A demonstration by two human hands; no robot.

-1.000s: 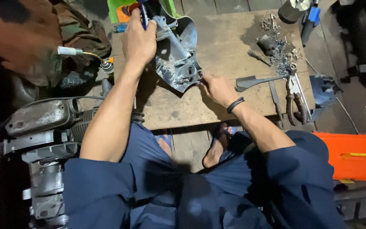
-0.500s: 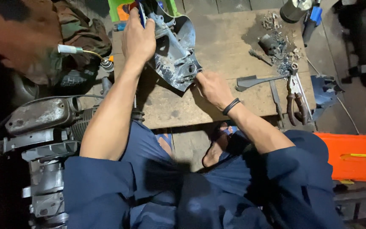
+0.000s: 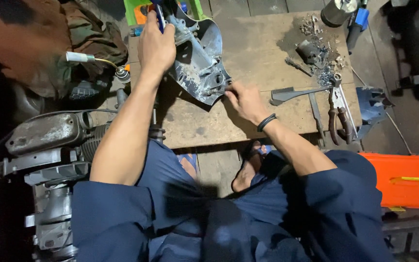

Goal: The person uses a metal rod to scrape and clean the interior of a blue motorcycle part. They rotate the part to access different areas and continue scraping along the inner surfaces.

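A grey metal engine casing (image 3: 201, 53) stands tilted on a low wooden workbench (image 3: 248, 121). My left hand (image 3: 156, 43) grips its upper left side, with a blue-handled tool (image 3: 160, 14) sticking up between the fingers. My right hand (image 3: 244, 99) pinches the casing's lower right corner with its fingertips. A black band sits on that wrist.
Pliers (image 3: 338, 109), a flat metal bar (image 3: 297, 93), small dirty parts (image 3: 316, 53) and a metal can (image 3: 338, 10) lie on the bench's right side. An engine block (image 3: 49, 145) sits on the floor at left, an orange box (image 3: 403, 179) at right, a green bin (image 3: 136, 9) behind.
The casing has shifted slightly as both hands turned it. My right hand moved up closer to its lower corner. My left hand kept its hold.
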